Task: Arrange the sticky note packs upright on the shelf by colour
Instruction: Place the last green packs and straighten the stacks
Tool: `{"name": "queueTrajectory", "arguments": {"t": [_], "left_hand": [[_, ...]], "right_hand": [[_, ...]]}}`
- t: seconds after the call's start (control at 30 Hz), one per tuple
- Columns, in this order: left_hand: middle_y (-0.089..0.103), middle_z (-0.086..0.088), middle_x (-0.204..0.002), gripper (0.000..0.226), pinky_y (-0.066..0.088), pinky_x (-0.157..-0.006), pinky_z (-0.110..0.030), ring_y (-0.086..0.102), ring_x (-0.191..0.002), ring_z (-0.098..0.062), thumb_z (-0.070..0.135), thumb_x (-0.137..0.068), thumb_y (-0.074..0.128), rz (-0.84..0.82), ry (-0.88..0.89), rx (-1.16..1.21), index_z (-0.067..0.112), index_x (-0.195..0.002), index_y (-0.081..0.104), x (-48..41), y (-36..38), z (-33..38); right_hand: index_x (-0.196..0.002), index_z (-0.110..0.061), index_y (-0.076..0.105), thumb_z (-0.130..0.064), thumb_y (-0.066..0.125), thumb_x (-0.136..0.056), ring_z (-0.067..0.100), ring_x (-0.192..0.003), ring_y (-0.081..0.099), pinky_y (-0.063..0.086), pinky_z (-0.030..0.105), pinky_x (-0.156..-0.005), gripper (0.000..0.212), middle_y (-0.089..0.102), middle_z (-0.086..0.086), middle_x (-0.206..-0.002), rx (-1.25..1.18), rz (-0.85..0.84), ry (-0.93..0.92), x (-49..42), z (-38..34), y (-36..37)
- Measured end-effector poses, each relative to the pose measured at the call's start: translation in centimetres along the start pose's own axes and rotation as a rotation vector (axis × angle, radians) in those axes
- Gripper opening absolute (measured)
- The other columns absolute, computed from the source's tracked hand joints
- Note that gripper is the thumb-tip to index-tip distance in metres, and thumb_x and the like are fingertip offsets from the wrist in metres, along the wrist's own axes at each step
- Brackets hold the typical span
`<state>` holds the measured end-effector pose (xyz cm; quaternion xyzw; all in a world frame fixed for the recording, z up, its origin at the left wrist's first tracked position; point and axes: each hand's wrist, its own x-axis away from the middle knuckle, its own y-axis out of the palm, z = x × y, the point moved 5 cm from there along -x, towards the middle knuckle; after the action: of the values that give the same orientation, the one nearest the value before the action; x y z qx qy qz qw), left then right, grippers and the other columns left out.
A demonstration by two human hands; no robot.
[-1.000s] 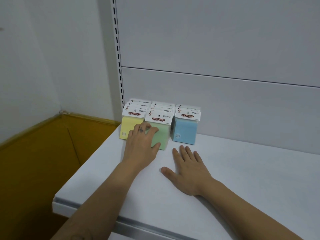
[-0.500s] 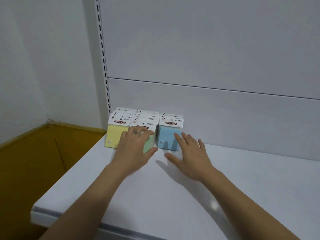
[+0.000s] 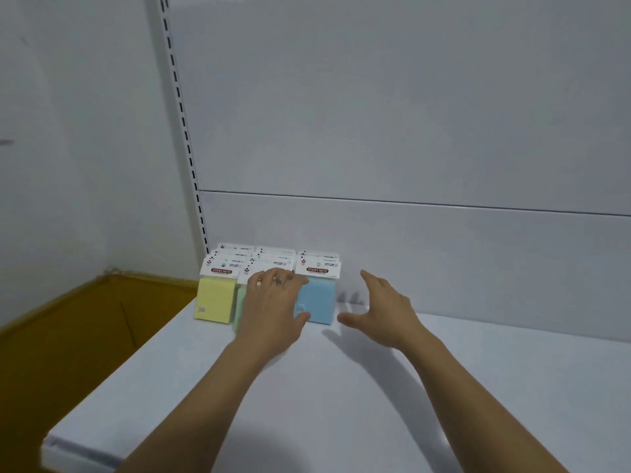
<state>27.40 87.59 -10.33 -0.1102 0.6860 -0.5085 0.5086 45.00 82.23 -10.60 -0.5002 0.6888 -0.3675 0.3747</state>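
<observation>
- Green sticky note packs (image 3: 240, 308) stand between yellow packs (image 3: 215, 300) and blue packs (image 3: 318, 302) on the shelf (image 3: 341, 404).
- Left hand (image 3: 273, 308) presses them flat-fingered; right hand (image 3: 384, 315) hovers open.
- Push squarely so none topples.

Three rows of packs (image 3: 215, 300) stand side by side on the shelf (image 3: 341, 404), back left. The left hand (image 3: 273, 308) lies before the middle row (image 3: 273, 259) — the right hand (image 3: 386, 315) is right of them all.

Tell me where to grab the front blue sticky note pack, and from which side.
Pinch the front blue pack across its thickness at the white header card, coming from above and the right. It stands upright; the left hand crowds its left edge, while its right side is open.
</observation>
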Motion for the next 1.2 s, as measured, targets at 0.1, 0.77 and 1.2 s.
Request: {"name": "queueTrajectory", "arguments": {"t": [0.1, 0.77, 1.2], "left_hand": [[0.057, 0.003, -0.122, 0.054, 0.003, -0.111, -0.039, 0.041, -0.128, -0.022, 0.041, -0.071, 0.073, 0.0, -0.067, -0.026, 0.027, -0.12, 0.055, -0.9, 0.8, 0.0], [0.057, -0.003, -0.128, 0.08, -0.007, -0.113, -0.06, 0.03, -0.138, -0.033, 0.051, -0.062, 0.076, -0.098, -0.068, -0.345, 0.024, -0.131, 0.047, -2.6, 5.5, 0.3], [0.061, -0.004, -0.123, 0.069, -0.001, -0.113, -0.061, 0.037, -0.133, -0.035, 0.036, -0.061, 0.079, 0.032, -0.05, -0.275, 0.022, -0.124, 0.055, -3.1, 6.2, 0.0]], "right_hand": [[-0.151, -0.019, 0.016, -0.049, 0.069, -0.079, 0.02, -0.136, 0.036, 0.029, 0.036, -0.108, 0.094, 0.033, 0.002, -0.152, -0.062, -0.062, 0.013, -0.8, 0.8, 0.6], [-0.122, -0.026, 0.048, -0.05, 0.071, -0.068, 0.016, -0.115, 0.051, 0.026, 0.035, -0.09, 0.064, 0.061, -0.009, -0.118, -0.238, -0.061, 0.061, -6.6, 1.4, 6.7], [-0.097, -0.029, 0.049, -0.031, 0.071, -0.069, 0.016, -0.094, 0.061, 0.045, 0.039, -0.094, 0.036, 0.059, -0.012, -0.088, -0.36, 0.136, 0.086, -6.4, 1.7, 6.9]]}}
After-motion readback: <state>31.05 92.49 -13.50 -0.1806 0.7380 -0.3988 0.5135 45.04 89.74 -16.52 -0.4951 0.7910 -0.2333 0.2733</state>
